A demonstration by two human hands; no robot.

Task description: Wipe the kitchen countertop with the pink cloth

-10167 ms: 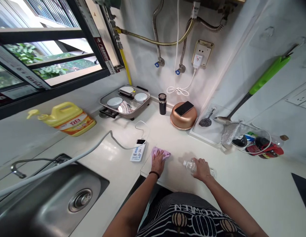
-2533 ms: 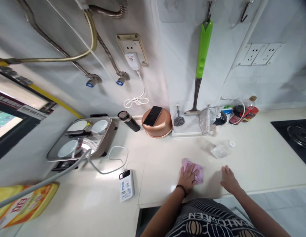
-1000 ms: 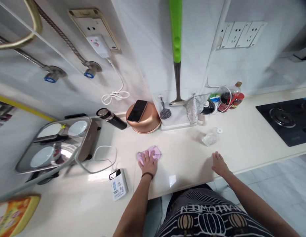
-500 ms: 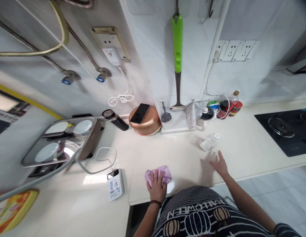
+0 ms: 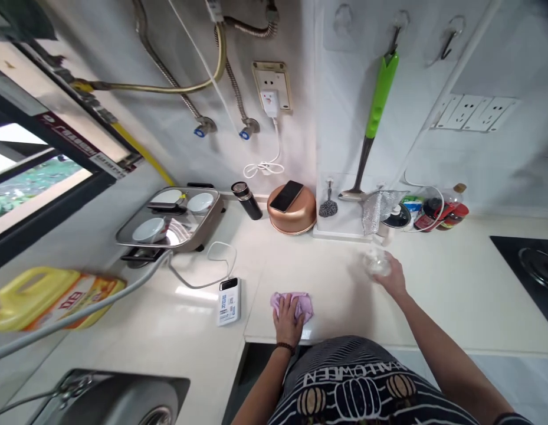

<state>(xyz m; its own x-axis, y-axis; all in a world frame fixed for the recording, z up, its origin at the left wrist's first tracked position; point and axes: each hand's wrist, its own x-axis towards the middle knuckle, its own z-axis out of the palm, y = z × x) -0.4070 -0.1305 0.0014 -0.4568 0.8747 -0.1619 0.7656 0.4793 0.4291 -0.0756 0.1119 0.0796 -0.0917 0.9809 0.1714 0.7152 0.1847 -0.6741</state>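
Observation:
My left hand (image 5: 288, 323) lies palm down on a crumpled purple cloth (image 5: 305, 304) near the counter's front edge. Its fingers are stretched out and apart over the cloth. Farther right, my right hand (image 5: 394, 278) is closed round the side of a small clear plastic bottle (image 5: 375, 262), which looks blurred. The hand hides part of the bottle. Behind it, a silvery cloth (image 5: 373, 213) hangs against the wall beside a small pot lid (image 5: 396, 217).
Along the wall stand a copper-coloured pot (image 5: 295, 217) bearing a phone (image 5: 286, 196), and a black flask (image 5: 248, 202). To the left are an electric pan (image 5: 198, 236) with bowls, a power bank (image 5: 229, 304), an oil jug (image 5: 56, 298) and a sink (image 5: 167, 383). A stove (image 5: 530, 265) sits right.
My right hand has reached forward and closed on the clear bottle, from which it was apart before. My left hand stays on the purple cloth. The camera view has shifted left.

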